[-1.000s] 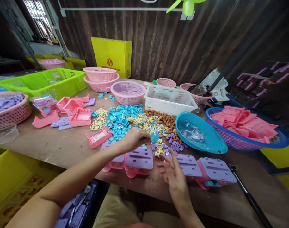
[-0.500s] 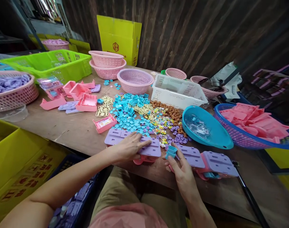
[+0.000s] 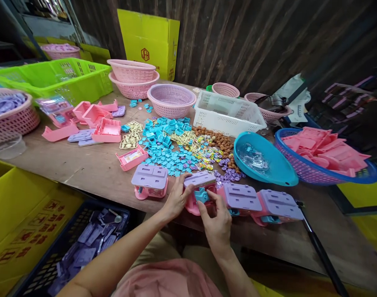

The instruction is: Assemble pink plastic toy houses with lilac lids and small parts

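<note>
My left hand (image 3: pixel 178 193) grips a pink toy box (image 3: pixel 192 205) with a purple lid (image 3: pixel 200 178) by its left side, tilting it at the table's front edge. Between the thumb and fingers of my right hand (image 3: pixel 217 216) is a small blue plastic part (image 3: pixel 201 195), held against the front of that box. Whether the part is seated in it I cannot tell. One more purple-lidded box (image 3: pixel 149 177) stands to the left. Two others, a near box (image 3: pixel 241 197) and a far box (image 3: pixel 279 205), stand to the right with blue parts at their fronts.
Behind the boxes lie heaped blue pieces (image 3: pixel 173 159), brown pieces (image 3: pixel 219 142) and purple pieces (image 3: pixel 228 173). A blue tray (image 3: pixel 281 171), a white basket (image 3: pixel 219 121) and a pink basket (image 3: pixel 171 109) stand farther back. A black rod (image 3: pixel 323 251) lies at the right edge.
My left hand has moved from the lids onto the side of one box, which is now tilted. My right hand has brought the blue part left, up against the box's front.
</note>
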Demonstrator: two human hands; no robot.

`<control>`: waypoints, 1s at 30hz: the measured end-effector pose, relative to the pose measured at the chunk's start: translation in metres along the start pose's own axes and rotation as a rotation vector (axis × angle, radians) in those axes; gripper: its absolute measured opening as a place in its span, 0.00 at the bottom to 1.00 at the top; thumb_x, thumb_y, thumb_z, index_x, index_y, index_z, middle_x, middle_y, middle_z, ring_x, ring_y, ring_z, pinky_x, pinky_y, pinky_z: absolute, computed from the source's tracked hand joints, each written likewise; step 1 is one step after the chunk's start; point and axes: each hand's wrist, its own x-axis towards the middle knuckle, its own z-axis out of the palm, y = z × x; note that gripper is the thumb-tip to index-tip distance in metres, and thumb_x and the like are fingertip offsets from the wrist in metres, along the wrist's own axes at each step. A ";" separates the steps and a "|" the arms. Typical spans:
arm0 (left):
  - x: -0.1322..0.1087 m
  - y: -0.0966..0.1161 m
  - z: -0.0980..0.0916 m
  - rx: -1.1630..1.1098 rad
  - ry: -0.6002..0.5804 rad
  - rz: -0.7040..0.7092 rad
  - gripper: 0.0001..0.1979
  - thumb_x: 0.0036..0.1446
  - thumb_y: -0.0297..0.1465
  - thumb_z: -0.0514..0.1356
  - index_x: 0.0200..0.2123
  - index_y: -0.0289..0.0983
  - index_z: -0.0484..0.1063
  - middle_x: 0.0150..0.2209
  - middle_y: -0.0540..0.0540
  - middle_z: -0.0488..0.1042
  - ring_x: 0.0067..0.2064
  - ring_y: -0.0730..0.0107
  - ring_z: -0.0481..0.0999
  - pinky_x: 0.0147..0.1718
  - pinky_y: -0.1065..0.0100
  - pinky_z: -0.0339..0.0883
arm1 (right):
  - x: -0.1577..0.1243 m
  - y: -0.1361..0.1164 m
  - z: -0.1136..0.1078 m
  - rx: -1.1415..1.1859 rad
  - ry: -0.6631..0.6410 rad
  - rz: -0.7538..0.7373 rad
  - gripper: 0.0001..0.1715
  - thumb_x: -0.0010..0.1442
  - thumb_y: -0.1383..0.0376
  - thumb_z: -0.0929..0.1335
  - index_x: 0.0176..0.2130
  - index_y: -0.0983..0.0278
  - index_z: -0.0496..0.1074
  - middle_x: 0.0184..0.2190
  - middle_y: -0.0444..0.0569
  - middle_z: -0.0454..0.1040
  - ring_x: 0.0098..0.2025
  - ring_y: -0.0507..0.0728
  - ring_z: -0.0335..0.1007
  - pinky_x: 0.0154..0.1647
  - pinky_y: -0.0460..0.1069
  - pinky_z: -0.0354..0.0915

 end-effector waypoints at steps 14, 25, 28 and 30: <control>0.003 -0.014 -0.007 -0.043 -0.037 0.017 0.18 0.60 0.41 0.48 0.50 0.41 0.63 0.47 0.46 0.66 0.47 0.65 0.67 0.48 0.64 0.61 | 0.000 -0.001 0.028 -0.235 0.168 -0.250 0.09 0.61 0.61 0.65 0.40 0.64 0.65 0.30 0.50 0.71 0.36 0.58 0.69 0.38 0.54 0.68; 0.006 -0.015 -0.008 -0.061 -0.041 0.005 0.16 0.61 0.41 0.49 0.48 0.41 0.63 0.44 0.48 0.66 0.44 0.67 0.66 0.47 0.66 0.61 | 0.004 0.001 0.032 -0.294 0.131 -0.290 0.05 0.63 0.64 0.63 0.40 0.63 0.65 0.31 0.51 0.70 0.37 0.60 0.67 0.39 0.56 0.67; 0.007 -0.015 -0.010 -0.015 -0.046 -0.014 0.17 0.62 0.41 0.47 0.49 0.41 0.63 0.46 0.47 0.66 0.46 0.66 0.66 0.49 0.65 0.60 | 0.004 0.003 0.030 -0.192 0.169 -0.287 0.09 0.61 0.60 0.66 0.40 0.62 0.65 0.31 0.49 0.71 0.35 0.58 0.69 0.39 0.54 0.68; 0.007 -0.015 -0.010 0.025 -0.049 -0.056 0.18 0.62 0.42 0.46 0.50 0.42 0.62 0.45 0.47 0.68 0.46 0.65 0.67 0.48 0.65 0.61 | 0.004 0.004 0.031 -0.172 0.205 -0.285 0.10 0.60 0.60 0.67 0.40 0.62 0.65 0.31 0.49 0.73 0.35 0.57 0.71 0.39 0.53 0.68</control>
